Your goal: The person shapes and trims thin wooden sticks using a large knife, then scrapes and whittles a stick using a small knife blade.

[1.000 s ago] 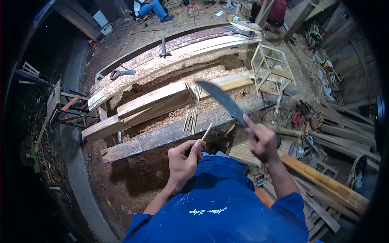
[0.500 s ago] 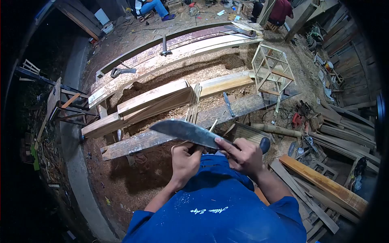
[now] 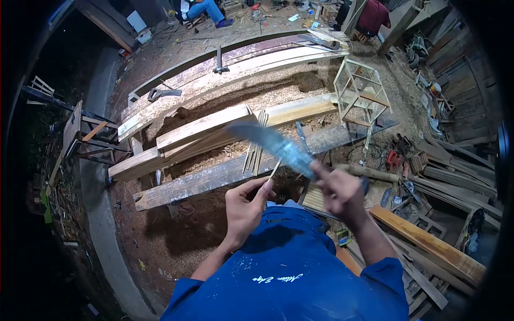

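My right hand (image 3: 342, 193) is closed around the handle of a machete (image 3: 276, 147). The broad blade, smeared by motion, points up and to the left. In my left hand (image 3: 245, 211), a thin wooden stick (image 3: 276, 170) is pinched between thumb and fingers, its free end slanting up toward the blade. Blade and stick look close together; whether they touch I cannot tell. Just beyond my left hand, a bundle of thin sticks (image 3: 256, 152) leans across the long boards. A narrow tool with a bluish blade (image 3: 301, 135) lies on the dark plank (image 3: 326, 140).
Thick timber beams (image 3: 206, 125) stretch across the middle. A hammer (image 3: 219, 67) and a handsaw (image 3: 165, 93) rest on the far bench. A small wooden frame (image 3: 364, 96) stands at right, near stacked planks (image 3: 428, 246). Two people (image 3: 203, 9) are in the background.
My right hand has swung the machete up and to the right, away from my left hand. The stick in my left hand now shows more fully. My left hand has barely moved.
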Available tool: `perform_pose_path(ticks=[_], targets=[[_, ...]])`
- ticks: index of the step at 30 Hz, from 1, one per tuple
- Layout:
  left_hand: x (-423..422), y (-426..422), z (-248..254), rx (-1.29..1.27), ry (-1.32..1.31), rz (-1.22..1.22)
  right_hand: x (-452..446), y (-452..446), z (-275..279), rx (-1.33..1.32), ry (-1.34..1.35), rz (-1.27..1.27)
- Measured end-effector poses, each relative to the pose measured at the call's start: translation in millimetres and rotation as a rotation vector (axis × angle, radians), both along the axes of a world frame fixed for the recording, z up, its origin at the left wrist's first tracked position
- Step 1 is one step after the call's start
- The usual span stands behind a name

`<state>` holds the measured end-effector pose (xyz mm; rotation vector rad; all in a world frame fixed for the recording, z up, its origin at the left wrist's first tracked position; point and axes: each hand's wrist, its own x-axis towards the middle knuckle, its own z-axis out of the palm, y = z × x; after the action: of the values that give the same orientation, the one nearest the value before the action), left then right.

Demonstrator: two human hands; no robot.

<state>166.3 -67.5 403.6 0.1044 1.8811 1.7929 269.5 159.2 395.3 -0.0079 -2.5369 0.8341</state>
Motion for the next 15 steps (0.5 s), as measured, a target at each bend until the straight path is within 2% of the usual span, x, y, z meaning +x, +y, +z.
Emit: perform_pose_path(ticks=[2, 4, 6, 8, 12, 15], targets=[[0, 4, -3, 0.045, -0.022, 0.032, 6, -23, -2, 0.044, -0.113, 0.094], [-3, -1, 1, -0.069, 0.074, -0.039, 2, -39, -7, 0.094, -0.094, 0.133], [0, -3, 7, -0.144, 0.025, -0.01, 2, -47, -13, 0.08, -0.1, 0.13], [1, -6, 0, -0.06, 0.075, -0.006, 3, -46, -15, 0.052, -0.08, 0.11], [5, -3, 1, 0.054, 0.016, 0.022, 1, -32, -13, 0.103, -0.089, 0.068], [1, -7, -2, -0.028, -0.029, -0.017, -2, -34, -10, 0.209, -0.095, 0.055]])
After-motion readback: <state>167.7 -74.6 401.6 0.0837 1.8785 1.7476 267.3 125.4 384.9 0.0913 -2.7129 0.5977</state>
